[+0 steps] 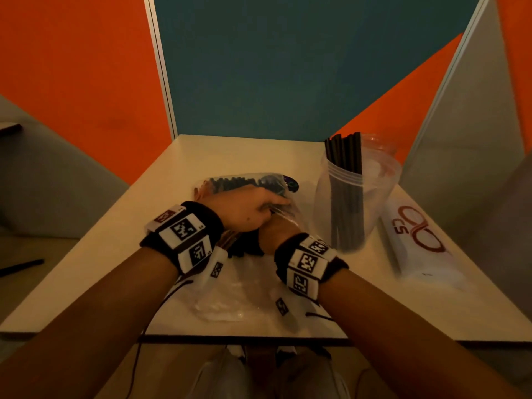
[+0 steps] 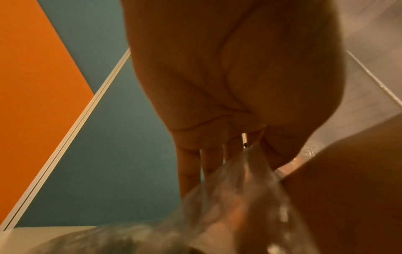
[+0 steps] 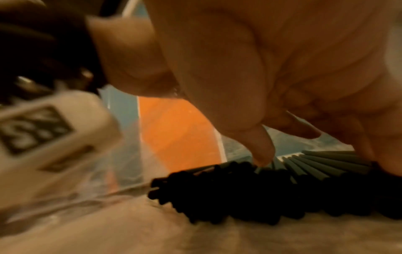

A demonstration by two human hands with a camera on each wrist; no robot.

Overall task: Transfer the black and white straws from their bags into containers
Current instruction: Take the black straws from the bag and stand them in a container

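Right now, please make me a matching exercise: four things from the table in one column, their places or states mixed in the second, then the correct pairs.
1. clear container
2. bag of black straws
3. left hand
4. white printed bag

a. pinches clear plastic
b. lies at the table's right edge
c. stands upright, holds some black straws
d. lies in the middle, under both hands

Pairs: 1-c, 2-d, 3-a, 4-b

Both hands crowd mid-frame over the straw bag (image 1: 247,182). Right side's blocked: tall container (image 1: 345,197) plus a white bag (image 1: 417,246) beside it. Bare table (image 1: 121,226) at left gives passage.
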